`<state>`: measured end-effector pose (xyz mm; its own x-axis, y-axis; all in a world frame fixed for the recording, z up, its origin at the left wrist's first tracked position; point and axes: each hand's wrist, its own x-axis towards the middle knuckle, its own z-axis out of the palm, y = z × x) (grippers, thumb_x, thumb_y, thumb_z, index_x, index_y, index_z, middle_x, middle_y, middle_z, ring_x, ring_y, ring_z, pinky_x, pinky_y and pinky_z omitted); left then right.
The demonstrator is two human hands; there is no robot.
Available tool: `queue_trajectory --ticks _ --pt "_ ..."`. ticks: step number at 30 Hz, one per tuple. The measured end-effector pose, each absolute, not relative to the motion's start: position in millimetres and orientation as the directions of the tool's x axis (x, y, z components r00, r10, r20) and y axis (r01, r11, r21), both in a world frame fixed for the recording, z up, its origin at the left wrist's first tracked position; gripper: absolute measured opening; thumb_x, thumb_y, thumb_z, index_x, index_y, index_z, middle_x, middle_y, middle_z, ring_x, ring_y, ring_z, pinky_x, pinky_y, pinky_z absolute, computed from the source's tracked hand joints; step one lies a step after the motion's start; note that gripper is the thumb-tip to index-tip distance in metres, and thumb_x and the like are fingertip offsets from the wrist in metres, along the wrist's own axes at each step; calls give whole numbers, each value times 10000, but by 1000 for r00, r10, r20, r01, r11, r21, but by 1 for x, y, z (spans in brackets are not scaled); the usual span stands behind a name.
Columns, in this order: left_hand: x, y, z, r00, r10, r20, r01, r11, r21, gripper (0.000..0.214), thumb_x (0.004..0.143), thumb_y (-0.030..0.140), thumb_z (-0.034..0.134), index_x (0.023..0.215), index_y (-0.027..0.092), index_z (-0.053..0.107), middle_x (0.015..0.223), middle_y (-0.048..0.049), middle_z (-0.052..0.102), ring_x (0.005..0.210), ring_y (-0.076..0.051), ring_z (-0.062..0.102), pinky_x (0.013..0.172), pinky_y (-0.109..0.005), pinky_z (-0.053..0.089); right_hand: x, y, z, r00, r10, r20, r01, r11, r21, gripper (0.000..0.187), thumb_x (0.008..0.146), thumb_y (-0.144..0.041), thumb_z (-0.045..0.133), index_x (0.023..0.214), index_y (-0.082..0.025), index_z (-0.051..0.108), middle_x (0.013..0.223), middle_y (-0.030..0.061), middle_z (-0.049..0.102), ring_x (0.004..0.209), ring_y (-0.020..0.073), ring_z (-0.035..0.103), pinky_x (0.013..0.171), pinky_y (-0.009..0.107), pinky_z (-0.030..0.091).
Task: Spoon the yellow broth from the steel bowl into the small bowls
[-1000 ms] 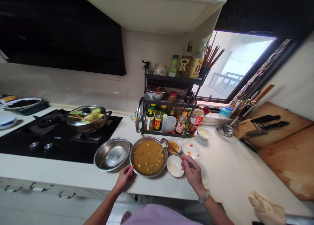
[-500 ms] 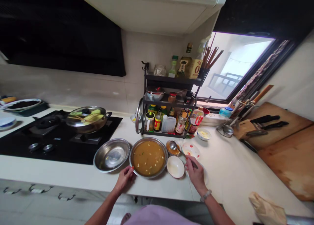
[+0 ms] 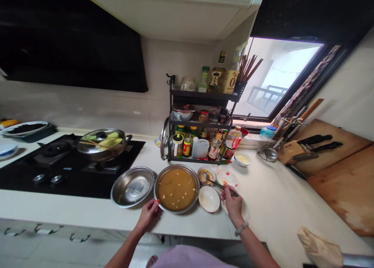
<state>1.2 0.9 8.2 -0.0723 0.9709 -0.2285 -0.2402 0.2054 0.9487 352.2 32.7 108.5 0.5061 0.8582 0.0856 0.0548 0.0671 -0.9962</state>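
Brown liquid with pale bits fills a round metal basin (image 3: 156, 184) on the counter. My left hand (image 3: 149, 212) is closed on the near left part of its rim. In my right hand (image 3: 233, 201) is the dark handle of a metal spoon (image 3: 216, 183). The spoon's bowl dips into a small bowl (image 3: 214, 171) of brownish sauce, just right of the basin. A white bowl (image 3: 209, 199) stands in front of that one. Beside it, a red-dotted dish (image 3: 229, 178) and another pale dish (image 3: 244, 210) lie near my right hand, which partly covers the latter.
An empty metal basin (image 3: 133, 187) sits left of the full one. Behind stands a black rack (image 3: 201, 123) of bottles and jars. A lidded pan (image 3: 102, 145) rests on the black stove (image 3: 70, 178). Knives in a wooden block (image 3: 290, 153) and cutting boards (image 3: 336, 182) are at the right.
The spoon's bowl has sunk from above the small sauce bowl into it, and the handle lies flatter. My left hand stays at the basin's rim.
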Motion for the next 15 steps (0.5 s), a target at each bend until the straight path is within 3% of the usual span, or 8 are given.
queue_trajectory --ticks 6,15 --pt "1 0 8 -74 974 -213 -237 190 953 511 650 634 677 565 186 446 471 67 399 407 -82 388 382 -209 374 359 38 117 602 798 -38 -161 75 -984 355 643 -450 716 798 -142 633 530 16 633 433 148 532 412 260 430" --pt "0 1 6 -66 975 -212 -242 191 951 495 676 622 665 583 186 448 484 66 404 417 -83 387 394 -213 382 357 29 142 565 825 6 -126 93 -988 357 644 -453 732 777 -132 649 540 26 636 434 138 521 418 255 423"
